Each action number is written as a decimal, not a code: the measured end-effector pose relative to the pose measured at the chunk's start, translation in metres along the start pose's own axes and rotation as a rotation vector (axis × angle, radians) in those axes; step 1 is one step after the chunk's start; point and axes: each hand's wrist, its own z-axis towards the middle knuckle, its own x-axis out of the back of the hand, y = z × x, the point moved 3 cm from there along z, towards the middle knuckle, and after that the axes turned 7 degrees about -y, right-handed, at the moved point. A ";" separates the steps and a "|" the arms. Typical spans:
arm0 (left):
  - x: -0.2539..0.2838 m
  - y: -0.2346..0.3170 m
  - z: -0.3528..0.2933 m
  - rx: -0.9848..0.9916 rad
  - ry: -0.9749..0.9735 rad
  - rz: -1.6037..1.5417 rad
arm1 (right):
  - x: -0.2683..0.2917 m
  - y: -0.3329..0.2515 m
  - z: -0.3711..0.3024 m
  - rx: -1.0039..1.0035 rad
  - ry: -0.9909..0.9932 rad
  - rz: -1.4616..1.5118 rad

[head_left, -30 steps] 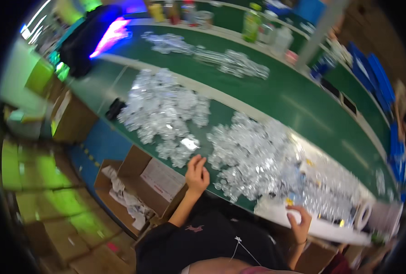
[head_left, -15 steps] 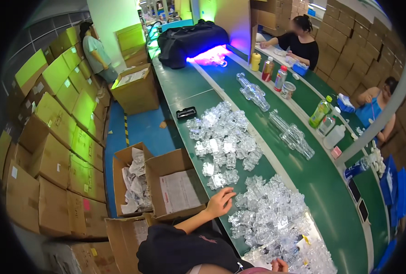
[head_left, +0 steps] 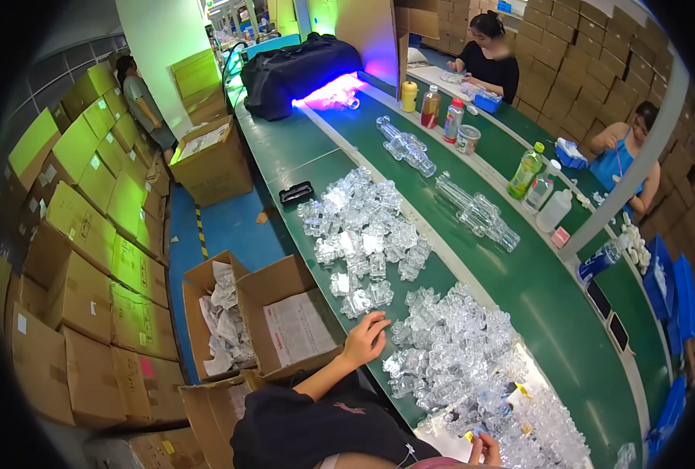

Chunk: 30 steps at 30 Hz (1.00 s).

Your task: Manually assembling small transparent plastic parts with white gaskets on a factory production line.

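Observation:
My left hand [head_left: 364, 341] hovers at the near edge of the green table, its fingers loosely bent and apart, with nothing in them. Just past its fingertips lies a small cluster of clear plastic parts [head_left: 360, 298], and to its right spreads a large heap of clear plastic parts [head_left: 450, 344]. At the lower edge, my right hand [head_left: 485, 449] is closed beside this heap. A small bluish bit shows at its fingertips, too small to name. Near it are yellow-marked pieces among the clear parts. Farther up the table sits another pile of clear parts [head_left: 363, 219].
Clear assembled pieces [head_left: 476, 211] lie on the green conveyor belt [head_left: 527, 297]. A black tray [head_left: 296, 192] is beyond the far pile. Open cartons [head_left: 285, 270] with paper stand left of the table. Bottles [head_left: 526, 170] line the far rail, and two people work across from me.
The whole view has shifted, so the table appears farther left. My right hand has risen a little at the lower edge, with a bluish bit now showing at its fingertips. My left hand stays empty.

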 end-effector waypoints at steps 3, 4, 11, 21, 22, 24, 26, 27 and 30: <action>0.001 0.000 -0.001 0.001 -0.001 -0.004 | 0.000 -0.008 -0.004 -0.005 0.046 -0.014; 0.001 0.000 -0.002 0.002 -0.002 0.002 | -0.001 -0.013 -0.005 0.004 0.057 -0.039; 0.001 0.000 -0.003 -0.001 -0.003 -0.005 | 0.001 -0.023 -0.006 0.052 0.073 -0.076; 0.000 0.001 -0.001 -0.005 0.000 0.004 | -0.001 -0.012 -0.006 -0.008 0.129 -0.085; 0.000 0.001 -0.001 -0.001 -0.001 0.003 | -0.001 -0.012 -0.005 -0.003 0.119 -0.079; -0.002 0.000 -0.001 -0.001 -0.001 0.007 | -0.001 -0.011 -0.005 -0.004 0.120 -0.078; -0.002 -0.001 -0.001 -0.003 -0.003 0.010 | -0.003 -0.006 -0.005 -0.007 0.123 -0.077; -0.002 -0.001 -0.001 -0.002 -0.004 0.010 | -0.004 -0.004 -0.006 0.036 0.161 -0.082; -0.001 -0.001 -0.001 -0.005 -0.003 0.011 | -0.003 -0.003 -0.008 0.070 0.197 -0.084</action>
